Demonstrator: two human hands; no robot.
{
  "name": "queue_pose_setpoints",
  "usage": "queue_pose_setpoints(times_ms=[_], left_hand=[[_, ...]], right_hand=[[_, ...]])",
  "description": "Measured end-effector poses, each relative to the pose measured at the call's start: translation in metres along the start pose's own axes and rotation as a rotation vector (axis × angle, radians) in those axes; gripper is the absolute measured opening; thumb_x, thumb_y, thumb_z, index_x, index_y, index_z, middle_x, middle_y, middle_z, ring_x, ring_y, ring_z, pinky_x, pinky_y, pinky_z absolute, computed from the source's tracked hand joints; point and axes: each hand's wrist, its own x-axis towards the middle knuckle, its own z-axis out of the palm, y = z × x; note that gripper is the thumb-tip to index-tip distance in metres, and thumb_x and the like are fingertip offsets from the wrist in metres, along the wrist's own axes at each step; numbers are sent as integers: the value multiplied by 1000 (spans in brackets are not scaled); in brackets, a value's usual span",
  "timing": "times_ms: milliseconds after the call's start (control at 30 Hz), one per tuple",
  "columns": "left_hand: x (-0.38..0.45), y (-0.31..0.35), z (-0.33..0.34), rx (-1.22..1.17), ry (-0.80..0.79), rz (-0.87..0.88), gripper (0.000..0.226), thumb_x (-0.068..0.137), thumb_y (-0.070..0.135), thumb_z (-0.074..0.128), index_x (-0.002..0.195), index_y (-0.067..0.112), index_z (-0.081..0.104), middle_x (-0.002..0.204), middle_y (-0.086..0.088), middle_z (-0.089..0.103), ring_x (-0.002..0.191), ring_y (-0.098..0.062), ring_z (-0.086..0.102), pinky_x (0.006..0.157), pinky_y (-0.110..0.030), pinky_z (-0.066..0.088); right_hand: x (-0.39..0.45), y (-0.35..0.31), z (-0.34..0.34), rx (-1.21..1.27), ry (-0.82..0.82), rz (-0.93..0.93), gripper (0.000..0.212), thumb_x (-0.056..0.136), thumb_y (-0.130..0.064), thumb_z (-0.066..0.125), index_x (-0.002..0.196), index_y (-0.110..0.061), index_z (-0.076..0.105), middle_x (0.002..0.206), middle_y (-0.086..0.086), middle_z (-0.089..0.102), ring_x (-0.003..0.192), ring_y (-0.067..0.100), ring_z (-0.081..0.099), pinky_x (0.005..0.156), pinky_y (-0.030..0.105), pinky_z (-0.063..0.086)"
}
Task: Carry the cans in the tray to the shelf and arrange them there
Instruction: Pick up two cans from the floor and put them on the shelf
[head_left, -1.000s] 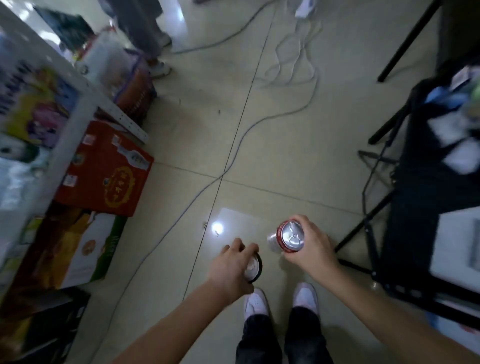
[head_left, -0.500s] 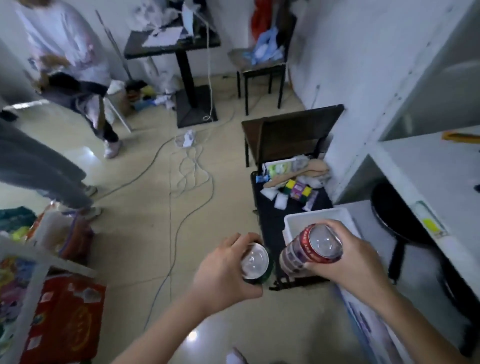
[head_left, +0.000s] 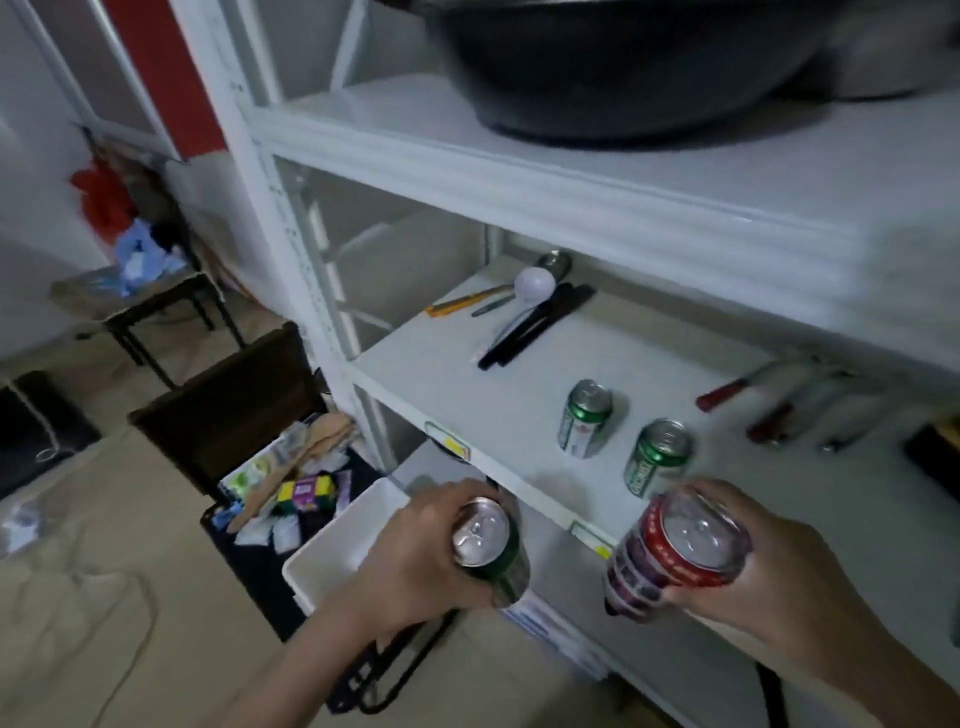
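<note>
My left hand (head_left: 415, 551) grips a green can (head_left: 491, 553) just below and in front of the white shelf board (head_left: 457, 384). In my right hand (head_left: 769, 566) is a red can (head_left: 670, 556), held at the shelf's front edge. Two green cans stand upright on that board: one (head_left: 584, 418) further back and one (head_left: 655, 457) right behind the red can. A white tray (head_left: 343, 545) sits low to the left of the shelf, under my left hand; I see no cans in its visible part.
Further back on the same board lie pens, a black tool and a white ball (head_left: 534, 285); red-handled tools (head_left: 727, 389) lie at the right. A big black pan (head_left: 597, 67) fills the board above. A dark chair (head_left: 228, 400) and a cluttered black stand (head_left: 291, 493) are at left.
My view has swung from the floor, past the room, round to the shelf. Both hands kept their cans and now hold them up at the shelf's front edge.
</note>
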Motion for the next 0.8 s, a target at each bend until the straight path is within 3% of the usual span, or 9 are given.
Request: queue_pose_setpoints(times_ms=[100,200,333,433,533,667,800], left_hand=[[39,34,30,-29,-89,84,63,43,40,67,104,36,54,102,18,64,96,-6,60,85,-27,48],[75,65,55,-31,-193,164,61,48,28,71,106,36,53,103,15,65,97,-10,60,84,-29,50],[118,101,81,6,-319,338,60,50,25,74,106,32,55,103,13,66,96,-10,62,83,-32,51],[145,119,94,63,-356,444,62,48,33,71,107,34,52,105,12,66,99,-12,61,86,-33,51],[173,137,107,187,-452,550,67,52,34,73,114,31,48,110,8,65,102,-15,60,92,-35,47],[199,160,123,438,-533,669,65,61,33,73,120,27,45,116,4,59,108,-18,54,82,-31,30],[219,172,139,547,-665,691,68,63,32,75,123,22,45,124,-1,59,112,-21,55,89,-33,43]], right_hand=[[-12,37,-24,29,98,103,69,42,-25,87,83,-60,44,75,-29,66,70,-8,58,66,10,44],[-22,61,-37,94,152,213,69,50,-14,85,86,-55,42,86,-27,59,81,-6,57,73,15,49],[-34,83,-47,115,297,339,68,49,-16,86,86,-53,43,80,-29,59,74,-12,57,58,-5,41],[-34,88,-55,113,351,402,65,49,-18,86,85,-53,44,68,-35,64,71,-29,54,62,-8,38],[-31,94,-59,109,402,452,60,55,-16,83,83,-50,43,72,-31,58,66,-18,56,63,-7,39],[-21,103,-62,86,442,491,61,58,-14,80,97,-42,43,80,-34,47,68,-15,45,62,-7,37],[-10,117,-60,85,454,548,61,58,-17,80,102,-38,45,80,-31,49,70,-14,46,56,4,41]])
